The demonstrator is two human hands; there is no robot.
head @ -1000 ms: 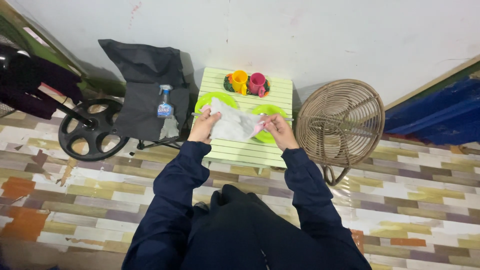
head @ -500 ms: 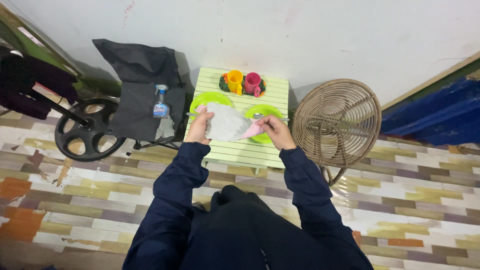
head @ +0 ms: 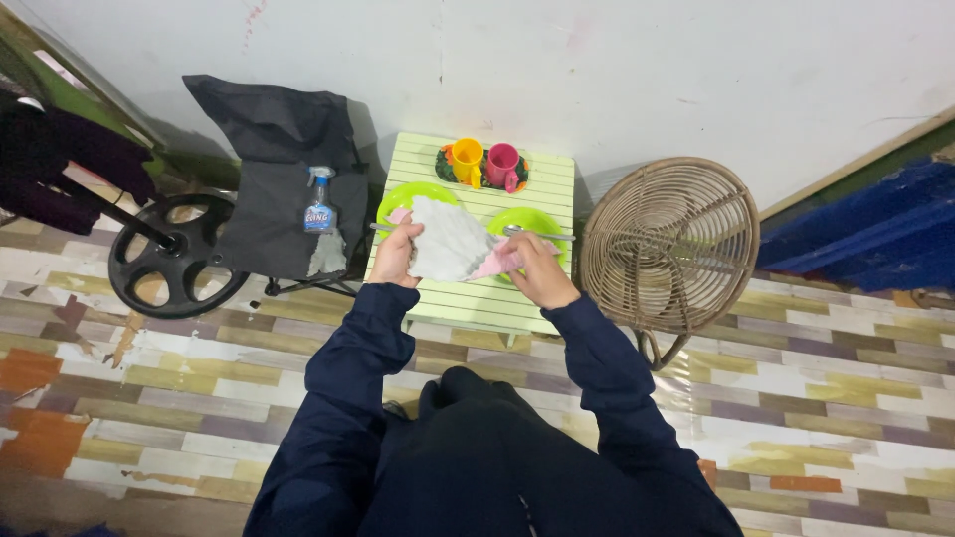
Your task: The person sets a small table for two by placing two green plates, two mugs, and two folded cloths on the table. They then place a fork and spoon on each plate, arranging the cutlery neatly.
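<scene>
Head view: just above the centre of the frame, both hands hold a white cloth (head: 450, 242) spread over a pale green slatted table (head: 476, 298). The left hand (head: 396, 255) is closed on the cloth's left edge; the right hand (head: 534, 268) is closed on its right side, where a pink piece (head: 494, 263), perhaps a second cloth, is bunched against the fingers. The cloth looks light, soft and limp: it sags between the hands, so it is best held by pinching edges or corners. It is not fragile and unlikely to slip.

Under it lie two lime-green plates (head: 532, 221). At the table's far edge stand a yellow cup (head: 468, 159) and a pink cup (head: 503, 163). Left of the table, a spray bottle (head: 318, 202) rests on a dark folding chair (head: 284, 189).
</scene>
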